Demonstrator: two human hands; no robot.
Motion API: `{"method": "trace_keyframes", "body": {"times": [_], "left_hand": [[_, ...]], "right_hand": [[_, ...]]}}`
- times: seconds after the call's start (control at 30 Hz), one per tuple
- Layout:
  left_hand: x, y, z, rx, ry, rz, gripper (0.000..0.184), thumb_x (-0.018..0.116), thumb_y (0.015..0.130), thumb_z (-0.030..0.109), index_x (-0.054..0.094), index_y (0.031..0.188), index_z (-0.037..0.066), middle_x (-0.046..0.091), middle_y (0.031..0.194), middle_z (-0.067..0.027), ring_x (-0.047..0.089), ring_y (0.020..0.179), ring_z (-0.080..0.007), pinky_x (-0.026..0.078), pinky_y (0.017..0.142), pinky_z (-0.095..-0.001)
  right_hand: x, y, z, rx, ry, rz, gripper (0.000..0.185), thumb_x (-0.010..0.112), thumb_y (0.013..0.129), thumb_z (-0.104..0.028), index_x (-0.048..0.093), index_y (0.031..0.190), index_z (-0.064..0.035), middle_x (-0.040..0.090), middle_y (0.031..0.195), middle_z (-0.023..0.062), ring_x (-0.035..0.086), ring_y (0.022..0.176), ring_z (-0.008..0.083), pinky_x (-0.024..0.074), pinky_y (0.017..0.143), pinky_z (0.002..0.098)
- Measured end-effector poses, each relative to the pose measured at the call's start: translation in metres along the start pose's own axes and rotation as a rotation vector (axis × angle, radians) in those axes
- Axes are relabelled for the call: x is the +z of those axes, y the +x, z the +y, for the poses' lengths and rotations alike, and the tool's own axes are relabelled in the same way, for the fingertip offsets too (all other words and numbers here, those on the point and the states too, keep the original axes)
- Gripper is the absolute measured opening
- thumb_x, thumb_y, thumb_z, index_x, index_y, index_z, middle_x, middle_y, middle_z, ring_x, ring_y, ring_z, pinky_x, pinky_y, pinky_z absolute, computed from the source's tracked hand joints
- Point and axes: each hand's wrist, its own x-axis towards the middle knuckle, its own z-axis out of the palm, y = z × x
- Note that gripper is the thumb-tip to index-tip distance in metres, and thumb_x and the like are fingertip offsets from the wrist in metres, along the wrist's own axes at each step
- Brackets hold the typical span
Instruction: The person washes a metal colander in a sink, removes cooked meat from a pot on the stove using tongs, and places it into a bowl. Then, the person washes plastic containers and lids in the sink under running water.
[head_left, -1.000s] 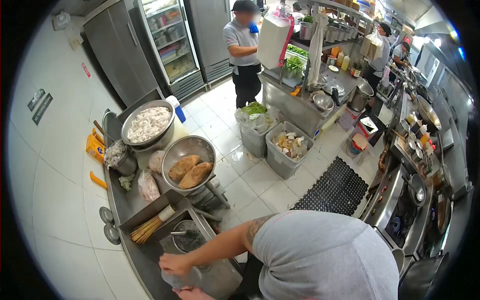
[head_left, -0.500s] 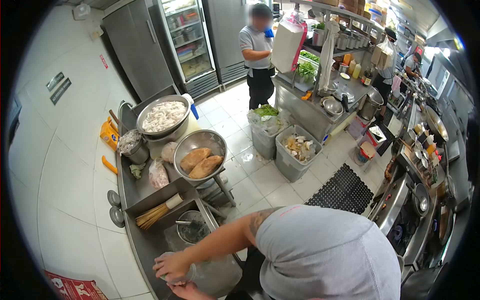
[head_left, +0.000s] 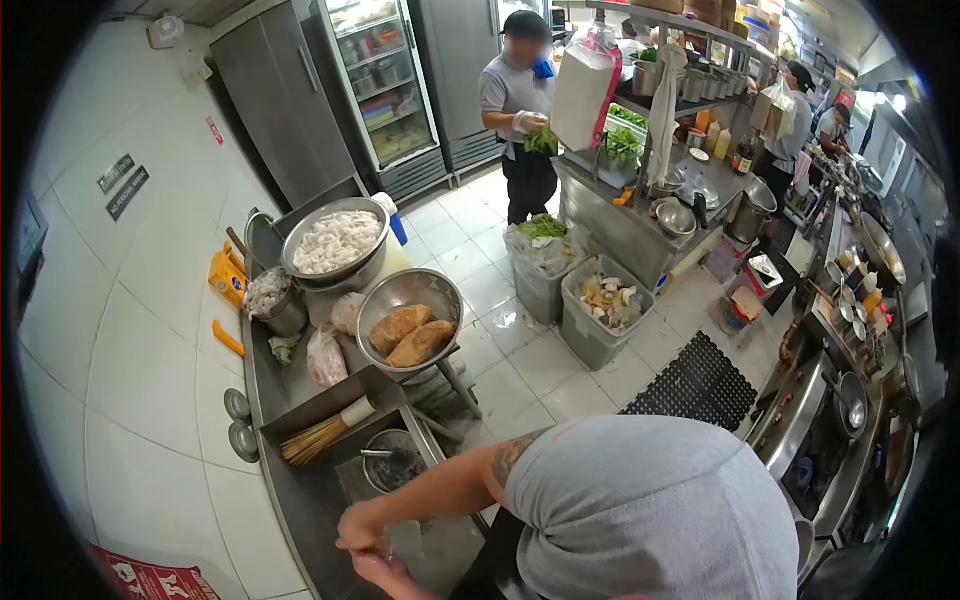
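Over the sink (head_left: 315, 510), my right hand (head_left: 360, 527) is closed, with its fingers curled down. My left hand (head_left: 385, 572) lies just below it, partly hidden, and the two hands touch or nearly touch. A clear, whitish plastic-looking piece (head_left: 405, 542) shows beside them; its kind and which hand grips it are not plain. Close to my right forearm, a metal pot (head_left: 393, 455) with dark contents and a metal handle stands in the sink. A bamboo wok brush (head_left: 325, 432) lies in the narrow compartment behind it.
Two browned pieces of food sit in a steel colander (head_left: 450, 290). Beyond stand a bowl of pale strips (head_left: 335, 243), a bagged pink item (head_left: 326, 358) and a small pot (head_left: 283, 305). Grey bins (head_left: 605, 335) stand on the floor. A co-worker (head_left: 518, 110) holds leafy greens.
My hands have shifted slightly right and drawn together; the right hand has gone from spread over a clear round thing to curled. The co-worker now holds greens. The view has shifted slightly.
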Motion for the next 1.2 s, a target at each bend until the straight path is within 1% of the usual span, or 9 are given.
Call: {"method": "trace_keyframes", "body": {"times": [0.13,0.23,0.37,0.53,0.63,0.77,0.9,1.03,1.2], "left_hand": [[0.014,-0.006,0.027,-0.070,-0.196,0.018,0.047,0.036,0.102,0.044,0.057,0.111,0.003,0.060,0.113,-0.0097,0.060,0.097,-0.0217,0.050,0.082,-0.0357],[0.064,-0.035,0.048,-0.111,0.040,0.212,0.061,0.028,0.102,0.052,0.051,0.125,0.001,0.054,0.128,-0.0128,0.055,0.114,-0.0264,0.046,0.095,-0.0426],[0.029,-0.012,0.057,-0.217,-0.279,-0.028,0.070,0.024,0.100,0.058,0.046,0.133,0.001,0.049,0.136,-0.0136,0.050,0.125,-0.0313,0.041,0.104,-0.0476],[0.069,-0.031,0.060,0.012,-0.040,0.189,0.057,0.033,0.103,0.047,0.051,0.129,-0.001,0.059,0.127,-0.0140,0.058,0.114,-0.0276,0.046,0.099,-0.0415],[0.052,-0.022,0.091,-0.302,-0.334,0.125,0.071,0.035,0.097,0.060,0.053,0.123,-0.004,0.060,0.122,-0.0178,0.061,0.109,-0.0310,0.049,0.095,-0.0442],[0.076,-0.038,0.064,0.075,-0.213,0.203,0.055,0.040,0.100,0.050,0.055,0.118,0.000,0.062,0.116,-0.0126,0.061,0.107,-0.0263,0.049,0.092,-0.0422],[0.067,-0.034,0.087,-0.077,-0.481,0.172,0.046,0.036,0.103,0.043,0.056,0.114,0.003,0.063,0.114,-0.0120,0.061,0.104,-0.0249,0.051,0.089,-0.0405],[0.029,-0.015,0.076,-0.151,-0.688,0.217,0.040,0.034,0.104,0.037,0.056,0.108,0.004,0.065,0.101,-0.0102,0.064,0.091,-0.0232,0.054,0.077,-0.0391],[0.028,-0.045,0.053,-0.046,-0.915,0.141,0.029,0.043,0.103,0.028,0.051,0.082,0.010,0.060,0.071,-0.0014,0.061,0.064,-0.0152,0.052,0.053,-0.0250]], "right_hand": [[0.026,0.006,0.013,-0.432,-0.446,0.279,0.036,0.068,0.065,-0.027,0.072,0.090,-0.0008,0.069,0.102,0.0167,0.063,0.104,0.0341,0.0473,0.087,0.0455],[0.015,0.041,0.027,-0.148,-0.259,0.058,0.030,0.068,0.067,-0.024,0.072,0.090,-0.0050,0.070,0.101,0.0149,0.062,0.107,0.0340,0.0472,0.088,0.0451],[0.051,-0.014,0.019,-0.786,-0.297,0.907,0.030,0.066,0.069,-0.027,0.068,0.089,-0.0046,0.070,0.092,0.0150,0.066,0.091,0.0371,0.0524,0.078,0.0474],[-0.012,0.008,-0.005,-0.197,-0.309,0.070,0.029,0.056,0.082,-0.030,0.070,0.087,-0.0050,0.069,0.093,0.0175,0.065,0.090,0.0387,0.0522,0.078,0.0483],[0.008,-0.028,-0.014,-0.586,-0.405,0.516,0.036,0.067,0.071,-0.025,0.065,0.102,-0.0055,0.063,0.111,0.0132,0.056,0.109,0.0314,0.0435,0.094,0.0453],[-0.005,0.001,-0.007,-0.488,-0.465,0.318,0.029,0.055,0.083,-0.025,0.065,0.103,-0.0064,0.062,0.105,0.0139,0.058,0.102,0.0330,0.0460,0.088,0.0403],[0.018,-0.001,-0.018,-0.549,-0.454,0.575,0.028,0.053,0.086,-0.025,0.064,0.104,-0.0069,0.061,0.111,0.0114,0.052,0.112,0.0324,0.0395,0.096,0.0470],[0.050,-0.024,-0.012,-0.556,-0.253,0.864,0.027,0.051,0.088,-0.019,0.056,0.111,-0.0056,0.047,0.132,0.0147,0.044,0.122,0.0372,0.0339,0.102,0.0513],[0.084,0.007,0.000,-0.025,1.069,0.874,0.030,0.045,0.097,-0.023,0.054,0.117,-0.0024,0.050,0.128,0.0163,0.046,0.124,0.0304,0.0390,0.098,0.0484]]}}
